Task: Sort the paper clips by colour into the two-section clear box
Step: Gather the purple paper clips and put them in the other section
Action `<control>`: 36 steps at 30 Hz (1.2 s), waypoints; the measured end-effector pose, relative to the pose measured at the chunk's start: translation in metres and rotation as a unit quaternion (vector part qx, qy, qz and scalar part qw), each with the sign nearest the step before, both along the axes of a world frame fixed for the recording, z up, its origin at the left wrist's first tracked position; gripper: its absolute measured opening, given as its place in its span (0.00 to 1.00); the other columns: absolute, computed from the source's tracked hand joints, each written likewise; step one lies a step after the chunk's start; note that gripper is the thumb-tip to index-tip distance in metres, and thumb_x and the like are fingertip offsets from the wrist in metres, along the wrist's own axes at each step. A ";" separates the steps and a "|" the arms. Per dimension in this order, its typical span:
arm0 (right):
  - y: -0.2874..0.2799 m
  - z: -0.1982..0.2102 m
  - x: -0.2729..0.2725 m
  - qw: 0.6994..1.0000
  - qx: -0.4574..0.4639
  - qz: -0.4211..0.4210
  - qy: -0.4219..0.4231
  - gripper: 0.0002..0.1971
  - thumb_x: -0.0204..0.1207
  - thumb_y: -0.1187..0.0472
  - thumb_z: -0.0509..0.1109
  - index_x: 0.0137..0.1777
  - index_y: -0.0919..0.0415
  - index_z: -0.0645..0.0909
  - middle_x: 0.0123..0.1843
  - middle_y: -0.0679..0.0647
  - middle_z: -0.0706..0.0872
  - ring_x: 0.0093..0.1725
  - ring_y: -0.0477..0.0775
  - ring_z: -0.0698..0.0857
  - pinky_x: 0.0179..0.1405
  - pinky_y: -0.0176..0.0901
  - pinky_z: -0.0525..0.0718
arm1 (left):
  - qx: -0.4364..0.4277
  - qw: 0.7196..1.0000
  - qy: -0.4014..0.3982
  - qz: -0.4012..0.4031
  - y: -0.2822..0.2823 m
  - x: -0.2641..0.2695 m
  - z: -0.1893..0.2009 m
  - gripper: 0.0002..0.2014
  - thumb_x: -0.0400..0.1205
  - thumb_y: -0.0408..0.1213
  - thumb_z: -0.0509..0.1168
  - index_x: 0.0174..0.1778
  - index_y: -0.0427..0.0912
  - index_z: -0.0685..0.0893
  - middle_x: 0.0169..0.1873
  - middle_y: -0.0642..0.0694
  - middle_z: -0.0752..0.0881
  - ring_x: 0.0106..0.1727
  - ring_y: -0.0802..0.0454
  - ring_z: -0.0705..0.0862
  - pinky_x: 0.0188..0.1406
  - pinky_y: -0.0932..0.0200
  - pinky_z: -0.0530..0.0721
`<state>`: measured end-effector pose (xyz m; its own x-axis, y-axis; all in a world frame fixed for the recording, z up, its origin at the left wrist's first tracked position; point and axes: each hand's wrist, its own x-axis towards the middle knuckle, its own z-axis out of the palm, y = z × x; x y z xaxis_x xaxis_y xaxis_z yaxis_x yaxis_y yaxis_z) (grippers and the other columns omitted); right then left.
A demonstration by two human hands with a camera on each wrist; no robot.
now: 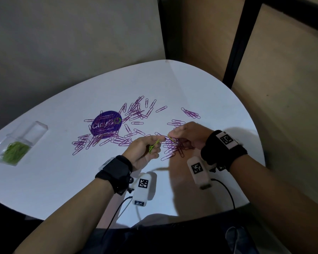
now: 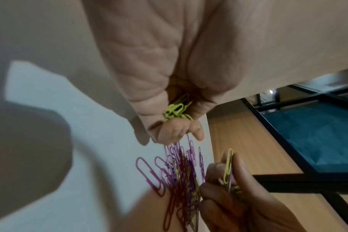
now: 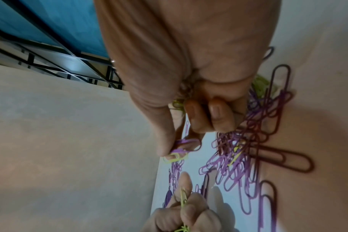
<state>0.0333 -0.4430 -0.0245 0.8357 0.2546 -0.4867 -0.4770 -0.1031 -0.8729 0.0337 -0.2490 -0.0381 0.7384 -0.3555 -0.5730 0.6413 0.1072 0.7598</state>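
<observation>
Purple paper clips (image 1: 134, 114) lie scattered over the white table (image 1: 62, 180), with a thick heap (image 1: 173, 147) under my hands. My left hand (image 1: 154, 143) grips a small bunch of green clips (image 1: 151, 148) in its curled fingers; the bunch (image 2: 177, 109) shows in the left wrist view. My right hand (image 1: 170, 134) pinches one green clip (image 1: 171, 138) between thumb and forefinger just above the heap, close to the left fingertips. In the right wrist view that clip (image 3: 175, 157) comes up with purple clips against it. The clear box (image 1: 35, 132) stands far left, green clips (image 1: 15, 152) in its near section.
A round purple sticker (image 1: 106, 125) lies on the table under some clips. The table's curved edge runs near my body and to the right. Grey wall and wood panels with black frames (image 1: 235, 44) stand behind the table. Cables (image 1: 226, 191) trail from both wrist cameras.
</observation>
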 end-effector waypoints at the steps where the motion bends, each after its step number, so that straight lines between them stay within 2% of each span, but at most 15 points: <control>1: 0.001 0.001 0.001 1.000 -0.001 -0.007 -0.003 0.14 0.76 0.64 0.71 0.42 0.81 0.80 0.23 0.50 0.73 0.23 0.45 0.69 0.20 0.31 0.66 | -0.012 1.000 0.010 0.014 -0.001 0.000 0.000 0.15 0.77 0.23 0.48 0.51 0.31 0.79 0.29 0.45 0.71 0.27 0.54 0.65 0.19 0.66 0.68; 3: 0.003 0.000 0.003 1.000 0.001 -0.019 -0.013 0.17 0.74 0.65 0.73 0.53 0.84 0.80 0.35 0.58 0.81 0.34 0.50 0.77 0.32 0.35 0.74 | -0.038 0.998 0.030 0.042 -0.001 0.000 0.000 0.14 0.75 0.24 0.47 0.43 0.33 0.78 0.30 0.43 0.70 0.25 0.52 0.67 0.19 0.64 0.68; 6: 0.004 -0.002 0.005 1.000 -0.009 -0.019 -0.023 0.13 0.71 0.64 0.75 0.48 0.76 0.85 0.41 0.60 0.85 0.42 0.52 0.80 0.46 0.44 0.77 | -0.047 0.998 0.043 0.029 -0.003 0.002 -0.001 0.10 0.78 0.33 0.52 0.34 0.39 0.76 0.29 0.43 0.71 0.24 0.52 0.68 0.17 0.64 0.69; 9: 0.006 0.003 0.004 0.999 -0.015 -0.009 -0.030 0.10 0.74 0.67 0.72 0.49 0.76 0.85 0.36 0.55 0.88 0.37 0.47 0.83 0.47 0.42 0.79 | 0.023 0.999 -0.004 -0.040 -0.008 0.002 -0.003 0.10 0.82 0.42 0.62 0.39 0.40 0.77 0.27 0.46 0.73 0.24 0.55 0.66 0.17 0.66 0.66; 13: 0.006 0.003 0.005 0.999 -0.024 -0.019 -0.032 0.15 0.74 0.68 0.71 0.51 0.84 0.81 0.41 0.67 0.83 0.41 0.58 0.78 0.47 0.49 0.76 | 0.025 0.998 -0.042 -0.033 -0.015 0.001 -0.005 0.05 0.83 0.32 0.63 0.44 0.33 0.80 0.29 0.43 0.75 0.23 0.57 0.68 0.18 0.68 0.68; 15: 0.003 -0.001 0.010 0.996 -0.075 -0.018 -0.051 0.12 0.71 0.63 0.74 0.45 0.76 0.86 0.44 0.68 0.88 0.42 0.62 0.83 0.52 0.51 0.80 | 0.029 0.998 -0.048 -0.020 -0.013 0.003 -0.004 0.05 0.83 0.29 0.61 0.44 0.32 0.81 0.28 0.43 0.75 0.24 0.57 0.68 0.18 0.69 0.67; 17: -0.001 -0.001 0.017 0.983 -0.159 -0.003 -0.091 0.09 0.70 0.61 0.76 0.43 0.68 0.90 0.48 0.61 0.91 0.50 0.54 0.88 0.58 0.45 0.83 | 0.034 0.998 -0.046 -0.012 -0.009 0.007 -0.003 0.08 0.85 0.30 0.58 0.47 0.31 0.81 0.27 0.44 0.74 0.24 0.56 0.66 0.18 0.67 0.66; 19: -0.002 0.001 0.022 0.967 -0.223 0.001 -0.119 0.06 0.69 0.60 0.76 0.37 0.63 0.90 0.46 0.54 0.92 0.50 0.48 0.88 0.48 0.33 0.81 | 0.050 0.998 -0.047 -0.004 -0.005 0.010 0.000 0.11 0.86 0.28 0.53 0.53 0.30 0.80 0.26 0.45 0.71 0.25 0.54 0.65 0.19 0.65 0.63; 21: -0.001 0.001 0.027 0.949 -0.273 0.002 -0.158 0.10 0.69 0.62 0.75 0.35 0.70 0.88 0.46 0.60 0.92 0.51 0.54 0.89 0.43 0.34 0.81 | 0.107 0.992 -0.068 -0.003 -0.003 0.013 0.004 0.14 0.84 0.26 0.50 0.54 0.30 0.80 0.26 0.46 0.69 0.24 0.54 0.65 0.19 0.65 0.61; 24: 0.003 0.003 0.029 0.938 -0.287 -0.011 -0.195 0.09 0.71 0.63 0.74 0.47 0.68 0.90 0.52 0.58 0.91 0.55 0.52 0.88 0.46 0.25 0.79 | 0.285 0.929 -0.222 -0.078 0.003 0.015 0.005 0.10 0.84 0.32 0.58 0.46 0.31 0.84 0.25 0.45 0.77 0.24 0.57 0.75 0.24 0.66 0.75; 27: 0.002 0.009 0.028 0.938 -0.276 -0.011 -0.210 0.17 0.72 0.60 0.75 0.61 0.62 0.85 0.57 0.55 0.89 0.59 0.49 0.86 0.51 0.20 0.71 | 0.380 0.847 -0.311 -0.204 0.010 0.015 0.000 0.04 0.78 0.35 0.67 0.44 0.42 0.87 0.23 0.46 0.78 0.30 0.52 0.78 0.41 0.52 0.86; 29: 0.000 0.012 0.024 0.929 -0.295 0.034 -0.219 0.14 0.71 0.60 0.75 0.57 0.61 0.87 0.46 0.47 0.90 0.51 0.47 0.87 0.58 0.27 0.74 | 0.432 0.785 -0.358 -0.263 0.010 0.012 -0.003 0.06 0.77 0.35 0.69 0.48 0.45 0.88 0.24 0.51 0.76 0.31 0.51 0.77 0.43 0.52 0.84; 31: -0.002 0.014 0.017 0.913 -0.338 0.104 -0.205 0.06 0.68 0.60 0.76 0.44 0.57 0.90 0.33 0.40 0.85 0.39 0.43 0.83 0.50 0.35 0.78 | 0.467 0.734 -0.403 -0.283 0.007 0.011 -0.002 0.05 0.77 0.37 0.70 0.48 0.46 0.88 0.30 0.49 0.82 0.35 0.50 0.81 0.43 0.53 0.83; 34: 0.001 0.013 0.009 0.885 -0.387 0.175 -0.193 0.02 0.64 0.60 0.75 0.35 0.56 0.89 0.36 0.49 0.91 0.42 0.49 0.88 0.43 0.38 0.83 | 0.443 0.744 -0.414 -0.279 0.006 0.010 -0.001 0.04 0.77 0.35 0.67 0.39 0.45 0.86 0.33 0.46 0.87 0.35 0.49 0.85 0.40 0.52 0.85; 36: 0.003 0.013 0.005 0.872 -0.411 0.183 -0.194 0.01 0.63 0.59 0.77 0.35 0.53 0.89 0.40 0.49 0.92 0.46 0.50 0.88 0.49 0.40 0.84 | 0.390 0.804 -0.377 -0.242 0.006 0.008 0.002 0.07 0.79 0.34 0.65 0.35 0.46 0.82 0.30 0.44 0.84 0.31 0.50 0.81 0.36 0.58 0.82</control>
<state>0.0379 -0.4403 -0.0118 0.9138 0.2374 -0.3295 0.0335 -0.8527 -0.5214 0.0413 -0.2430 -0.0364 0.8636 -0.4556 -0.2161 -0.2101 -0.7147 0.6671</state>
